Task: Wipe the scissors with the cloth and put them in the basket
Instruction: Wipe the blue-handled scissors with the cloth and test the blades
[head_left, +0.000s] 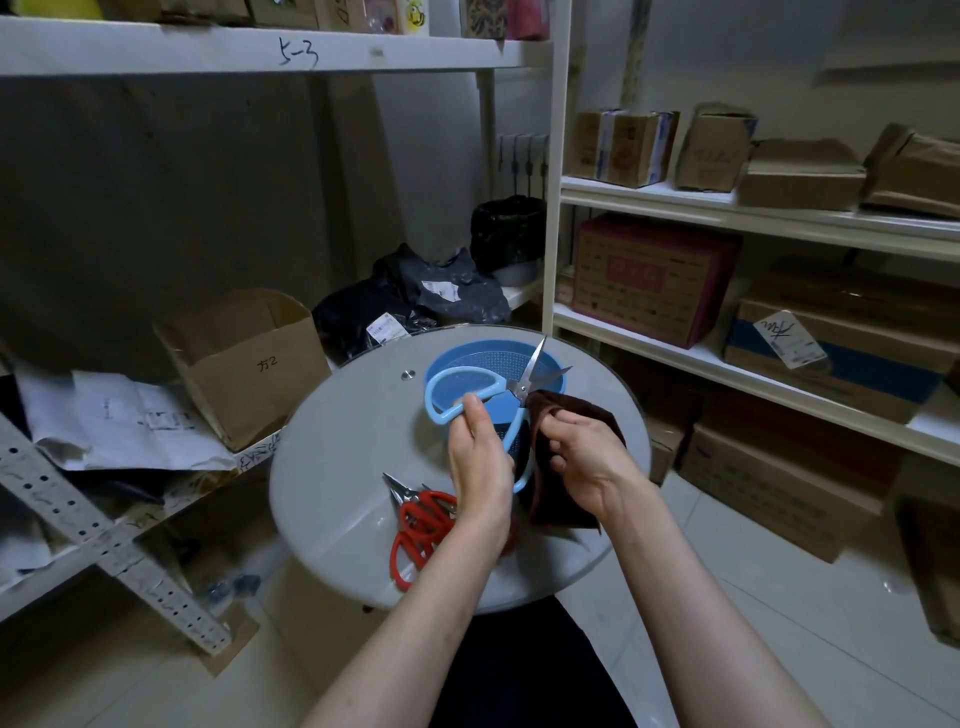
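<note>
My left hand (475, 457) grips the blue-handled scissors (522, 382) by their handles, above the round table. The blades are spread open and point up and right over the blue basket (488, 353). My right hand (582, 457) holds a dark brown cloth (566, 499) just below the scissors' pivot, with the cloth touching the blade base. A pair of red-handled scissors (418, 525) lies flat on the table near my left wrist, partly hidden by it.
The round grey table (343, 457) stands between white shelves. An open cardboard box (249, 364) and papers sit on the left shelf. Black bags (410, 301) lie behind the table. Boxes fill the right shelves (727, 364).
</note>
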